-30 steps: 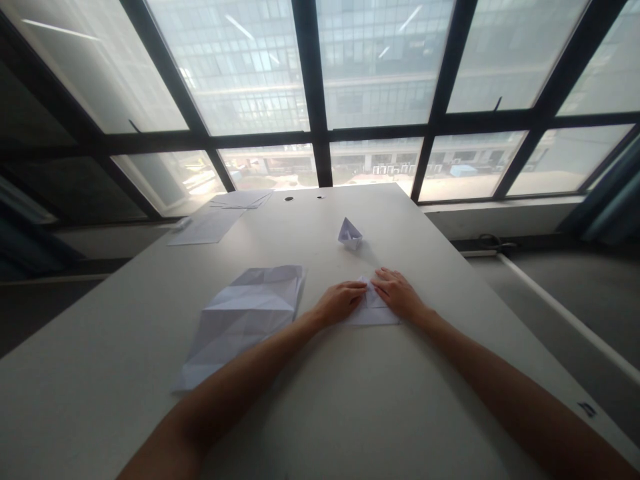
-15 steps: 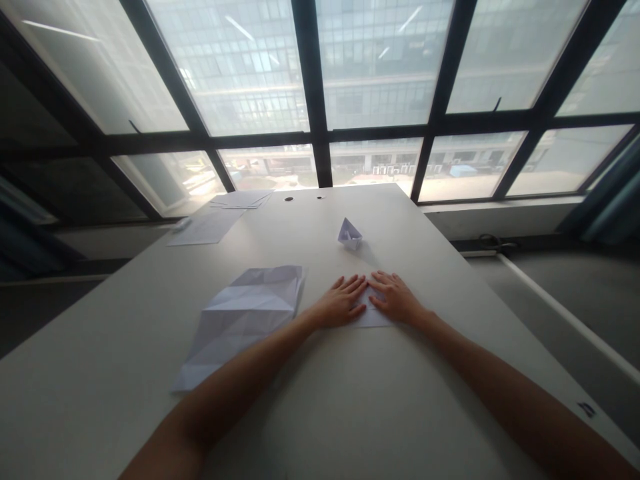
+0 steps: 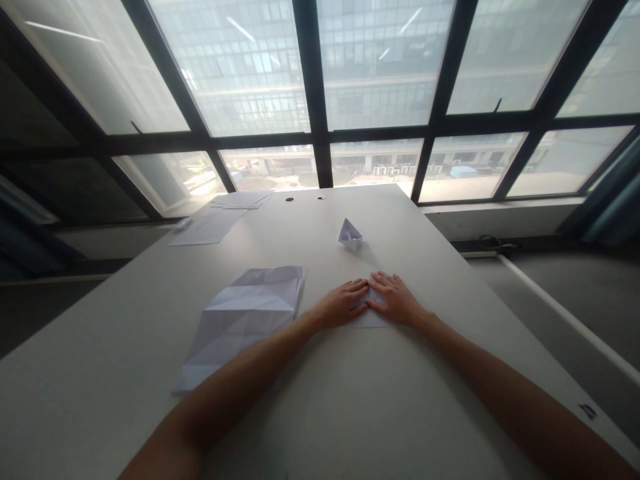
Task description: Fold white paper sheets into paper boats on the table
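My left hand (image 3: 342,304) and my right hand (image 3: 396,299) lie flat side by side on a small folded white paper (image 3: 372,317) on the white table (image 3: 350,400). The fingers of both hands are stretched out and press the paper down, and their tips nearly meet over it. Most of the paper is hidden under the hands. A small folded paper boat (image 3: 349,234) stands a little farther away, beyond my hands.
A large creased sheet of white paper (image 3: 245,317) lies to the left of my left hand. More flat sheets (image 3: 215,220) lie at the table's far left corner. Two small holes (image 3: 289,199) sit near the far edge, by the window (image 3: 320,87).
My hands went from pinching a raised flap of the paper to lying flat on it, pressing it down. They have drawn slightly closer together.
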`<state>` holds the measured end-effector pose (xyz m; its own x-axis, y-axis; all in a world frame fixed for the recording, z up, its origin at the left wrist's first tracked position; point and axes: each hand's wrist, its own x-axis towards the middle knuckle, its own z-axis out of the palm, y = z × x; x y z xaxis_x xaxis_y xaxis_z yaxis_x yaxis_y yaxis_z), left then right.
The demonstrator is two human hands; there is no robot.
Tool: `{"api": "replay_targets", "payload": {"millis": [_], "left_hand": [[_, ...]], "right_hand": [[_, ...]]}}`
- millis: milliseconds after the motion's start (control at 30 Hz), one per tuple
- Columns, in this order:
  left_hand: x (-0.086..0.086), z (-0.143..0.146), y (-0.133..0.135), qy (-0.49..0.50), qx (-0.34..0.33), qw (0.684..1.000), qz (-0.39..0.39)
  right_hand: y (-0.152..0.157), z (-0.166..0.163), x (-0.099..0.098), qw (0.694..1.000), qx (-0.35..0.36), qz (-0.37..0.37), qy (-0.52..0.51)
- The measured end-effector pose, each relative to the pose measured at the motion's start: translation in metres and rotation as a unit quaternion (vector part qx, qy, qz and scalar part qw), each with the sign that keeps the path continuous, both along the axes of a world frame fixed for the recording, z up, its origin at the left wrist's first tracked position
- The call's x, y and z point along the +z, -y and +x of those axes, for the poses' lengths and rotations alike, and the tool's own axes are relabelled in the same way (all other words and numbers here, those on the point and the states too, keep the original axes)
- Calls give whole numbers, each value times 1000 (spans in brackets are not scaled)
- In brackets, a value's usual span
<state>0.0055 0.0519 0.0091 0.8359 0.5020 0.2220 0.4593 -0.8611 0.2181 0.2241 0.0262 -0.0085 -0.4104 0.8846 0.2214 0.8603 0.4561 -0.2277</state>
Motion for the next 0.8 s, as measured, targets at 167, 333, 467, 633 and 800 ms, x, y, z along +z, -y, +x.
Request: {"api": "replay_targets", "payload": {"millis": [167,333,467,633,800], "left_hand": [[1,3,-1,22,-14,1000,17],[5,4,3,42,-16,999,7],[8,3,5,47,-3,999,-10],[6,4,4,45,25,998,-19],[2,4,4,51,6,998,-21]], "right_hand": [[-1,-1,3,1000,-13,13,18],[1,-2,13,998,-18,50,15],[7,-5,19,999,11,43,-5],[11,-10,20,999,27,35,-12],[12,-11,22,999,10,47,-4]]}}
